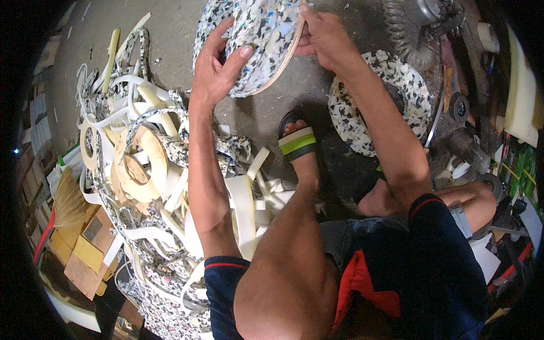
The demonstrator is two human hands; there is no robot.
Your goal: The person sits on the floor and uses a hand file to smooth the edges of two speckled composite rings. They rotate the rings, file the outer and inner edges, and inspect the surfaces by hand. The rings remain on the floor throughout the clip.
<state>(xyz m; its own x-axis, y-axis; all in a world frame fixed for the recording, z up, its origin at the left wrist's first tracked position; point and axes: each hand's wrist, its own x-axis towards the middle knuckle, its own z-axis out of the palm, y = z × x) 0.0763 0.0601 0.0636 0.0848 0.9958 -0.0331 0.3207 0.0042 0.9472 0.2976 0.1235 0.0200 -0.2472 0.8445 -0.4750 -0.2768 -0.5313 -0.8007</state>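
Observation:
Up at the far edge of the view I hold a round piece of speckled black-and-white foam, tilted, with a thin wood-coloured layer along its right rim. My left hand grips it from the left, thumb on the speckled face and fingers spread beside it. On the right rim, my right hand pinches the edge, thumb on top and fingers curled behind. The far part of the piece is cut off by the picture. A speckled foam ring with a dark middle lies below my right forearm.
A heap of white and speckled foam strips covers the floor at left, with cream rings in it. A straw broom lies beyond it. At right are a coiled hose, metal parts and tools. My sandalled foot is between.

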